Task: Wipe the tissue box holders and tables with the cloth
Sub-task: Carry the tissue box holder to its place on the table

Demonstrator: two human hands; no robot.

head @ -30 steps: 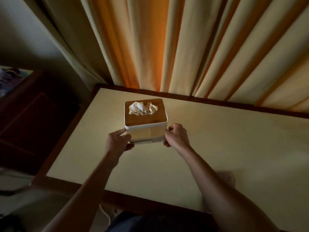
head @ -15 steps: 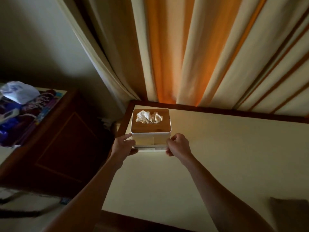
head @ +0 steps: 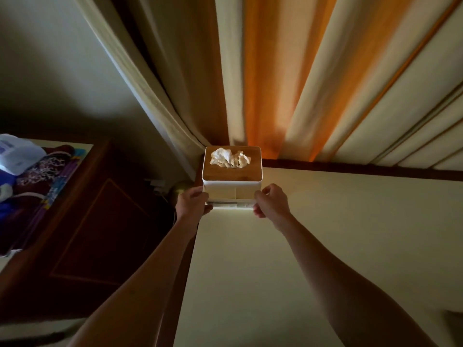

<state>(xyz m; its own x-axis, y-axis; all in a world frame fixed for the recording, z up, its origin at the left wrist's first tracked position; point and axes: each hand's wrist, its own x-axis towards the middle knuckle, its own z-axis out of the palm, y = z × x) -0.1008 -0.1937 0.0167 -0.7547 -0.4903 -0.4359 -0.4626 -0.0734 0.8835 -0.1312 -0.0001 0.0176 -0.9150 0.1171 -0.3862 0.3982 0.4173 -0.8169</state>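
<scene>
Widest of all, the striped curtain point(head: 288, 78) hangs across the far side and comes down behind our table point(head: 313, 246), whose pale top fills the right and near part of the view inside a dark wooden edge. To the left, well apart from our work, stands a dark wooden cabinet point(head: 82, 221) with a heap of coloured fabric point(head: 37, 171) on it.

We have the tissue box holder point(head: 232, 175) at the far left corner of the table, just in front of the curtain. We judge that spot is chosen to leave the broad surface open for wiping, though we cannot tell whether the base has fully settled on the top. Its wooden lid faces up and level, so the tissue point(head: 230, 158) sticking out of the slot is undisturbed.

Our hands are apart, one at each lower side of the holder. The left hand point(head: 191, 202) grips the left near corner and the right hand point(head: 270, 200) pinches the right one, low down by the base; that low, even hold seems meant to keep the box flat and guide it squarely into the corner. We see no cloth anywhere in view.
</scene>
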